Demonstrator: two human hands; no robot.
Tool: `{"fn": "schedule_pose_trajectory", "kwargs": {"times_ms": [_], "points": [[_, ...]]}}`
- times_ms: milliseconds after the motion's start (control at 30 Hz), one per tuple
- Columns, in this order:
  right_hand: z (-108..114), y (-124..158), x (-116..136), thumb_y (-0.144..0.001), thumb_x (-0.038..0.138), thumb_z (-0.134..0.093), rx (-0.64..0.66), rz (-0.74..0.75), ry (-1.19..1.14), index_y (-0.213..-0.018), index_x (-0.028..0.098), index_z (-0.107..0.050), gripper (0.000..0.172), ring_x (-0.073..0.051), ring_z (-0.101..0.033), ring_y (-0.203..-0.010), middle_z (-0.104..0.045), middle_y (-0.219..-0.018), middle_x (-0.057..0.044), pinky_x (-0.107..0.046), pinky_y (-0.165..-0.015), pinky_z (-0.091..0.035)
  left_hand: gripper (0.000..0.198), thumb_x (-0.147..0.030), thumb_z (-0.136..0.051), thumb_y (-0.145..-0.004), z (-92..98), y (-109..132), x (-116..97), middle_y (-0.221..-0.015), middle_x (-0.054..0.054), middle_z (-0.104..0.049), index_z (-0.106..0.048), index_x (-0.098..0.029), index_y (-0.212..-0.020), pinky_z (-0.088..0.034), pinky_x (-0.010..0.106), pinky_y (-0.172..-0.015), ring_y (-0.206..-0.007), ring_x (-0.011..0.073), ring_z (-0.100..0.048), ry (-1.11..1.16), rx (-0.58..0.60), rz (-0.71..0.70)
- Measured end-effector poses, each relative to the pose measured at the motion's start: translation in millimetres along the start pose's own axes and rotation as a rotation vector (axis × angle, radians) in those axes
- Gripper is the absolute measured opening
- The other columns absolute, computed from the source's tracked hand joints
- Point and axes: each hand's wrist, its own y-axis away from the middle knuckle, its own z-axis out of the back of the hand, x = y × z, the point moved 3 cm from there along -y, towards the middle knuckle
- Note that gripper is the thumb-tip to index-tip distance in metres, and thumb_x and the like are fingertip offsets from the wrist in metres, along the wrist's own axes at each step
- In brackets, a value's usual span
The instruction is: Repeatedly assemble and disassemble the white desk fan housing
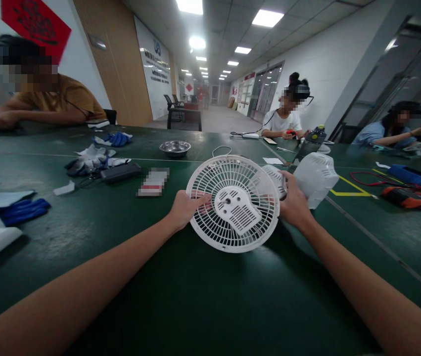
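Note:
A round white fan grille (210,232) is held up, tilted, above the green table, its slotted central plate facing me. My left hand (185,210) grips its left rim, thumb in front and fingers behind the bars. At its right edge, my right hand (296,202) is closed around a slotted white fan housing (276,180), which sits partly behind the grille. Just past that hand is a larger white plastic fan body (316,178); whether it joins the held housing, I cannot tell. A thin white cord (221,148) loops behind the grille.
On the green table (139,296) lie a metal bowl (175,148), blue-and-white gloves (114,139), a black case (121,172) and a blurred packet (153,182) to the left. An orange multimeter (410,197) and a blue case (410,174) lie right. Several people sit around the table.

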Motion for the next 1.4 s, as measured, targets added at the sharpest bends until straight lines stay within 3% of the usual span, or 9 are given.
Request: {"fn": "schedule_pose_trajectory", "kwargs": {"times_ms": [133, 367, 467, 600, 767, 900, 1067, 1200, 1400], "points": [[21, -11, -18, -0.073, 0.040, -0.075, -0.099, 0.117, 0.599, -0.140, 0.024, -0.050, 0.074, -0.039, -0.059, -0.112, -0.054, -0.126, -0.017, -0.058, -0.098, -0.047, 0.024, -0.030, -0.083, -0.077, 0.9, -1, 2, -0.078, 0.009, -0.078, -0.077, -0.011, -0.090, -0.061, 0.033, -0.064, -0.068, 0.0204, -0.074, -0.014, -0.041, 0.065], [25, -18, -33, -0.075, 0.031, -0.068, -0.160, 0.238, 0.770, -0.125, 0.019, -0.058, 0.052, -0.037, -0.054, -0.113, -0.054, -0.116, -0.016, -0.054, -0.100, -0.044, 0.021, -0.025, -0.084, -0.076, 0.4, -2, 3, -0.077, 0.009, -0.077, -0.076, -0.010, -0.088, -0.063, 0.035, -0.065, -0.068, 0.0212, -0.075, -0.003, -0.107, 0.118], [47, -21, -21, -0.075, 0.030, -0.065, -0.410, 0.315, 0.745, -0.120, 0.020, -0.060, 0.046, -0.036, -0.049, -0.122, -0.052, -0.123, -0.016, -0.053, -0.106, -0.039, 0.025, -0.023, -0.085, -0.075, 0.6, -2, 4, -0.086, 0.011, -0.079, -0.076, -0.011, -0.095, -0.064, 0.037, -0.068, -0.075, 0.0233, -0.076, 0.019, -0.085, 0.161], [85, -26, -33, -0.065, 0.028, -0.069, -0.726, 0.142, 0.706, -0.133, 0.021, -0.050, 0.071, -0.038, -0.043, -0.130, -0.045, -0.136, -0.017, -0.055, -0.108, -0.036, 0.026, -0.025, -0.086, -0.075, 2.1, -2, 6, -0.089, 0.011, -0.079, -0.076, -0.011, -0.096, -0.064, 0.037, -0.070, -0.077, 0.0235, -0.076, 0.033, -0.082, 0.178], [99, -38, -90, -0.058, 0.039, -0.079, -0.561, -0.211, 0.396, -0.144, 0.023, -0.028, 0.101, -0.036, -0.058, -0.116, -0.057, -0.129, -0.015, -0.054, -0.102, -0.044, 0.026, -0.026, -0.084, -0.076, 2.7, -1, 6, -0.090, 0.011, -0.079, -0.076, -0.012, -0.097, -0.064, 0.039, -0.073, -0.080, 0.0243, -0.076, 0.041, -0.048, 0.195], [99, -40, -110, -0.052, 0.047, -0.084, -0.529, -0.270, 0.351, -0.141, 0.022, -0.029, 0.108, -0.039, -0.058, -0.120, -0.057, -0.134, -0.019, -0.057, -0.104, -0.044, 0.020, -0.024, -0.082, -0.078, 3.7, -1, 5, -0.088, 0.011, -0.078, -0.077, -0.013, -0.094, -0.063, 0.038, -0.071, -0.078, 0.0235, -0.076, 0.026, -0.054, 0.205], [102, -40, -98, -0.051, 0.047, -0.085, -0.637, -0.248, 0.344, -0.140, 0.018, -0.034, 0.107, -0.040, -0.060, -0.121, -0.061, -0.131, -0.020, -0.057, -0.105, -0.044, 0.021, -0.025, -0.082, -0.078, 3.6, -1, 5, -0.089, 0.011, -0.078, -0.076, -0.013, -0.094, -0.064, 0.038, -0.072, -0.079, 0.0241, -0.076, 0.015, -0.051, 0.202], [102, -43, -67, -0.062, 0.046, -0.079, -0.742, -0.012, 0.214, -0.144, 0.017, -0.027, 0.101, -0.033, -0.065, -0.116, -0.060, -0.134, -0.020, -0.049, -0.099, -0.051, 0.027, -0.026, -0.084, -0.075, 3.1, -3, 8, -0.091, 0.011, -0.078, -0.076, -0.012, -0.096, -0.064, 0.038, -0.073, -0.080, 0.0242, -0.076, 0.032, -0.058, 0.188], [65, -39, -40, -0.062, 0.048, -0.082, -0.472, 0.074, 0.226, -0.148, 0.017, -0.029, 0.105, -0.030, -0.070, -0.095, -0.070, -0.114, -0.013, -0.047, -0.087, -0.054, 0.032, -0.027, -0.085, -0.074, 4.2, -6, 11, -0.093, 0.012, -0.079, -0.076, -0.012, -0.100, -0.064, 0.040, -0.075, -0.084, 0.0257, -0.077, 0.047, -0.056, 0.168]]}}
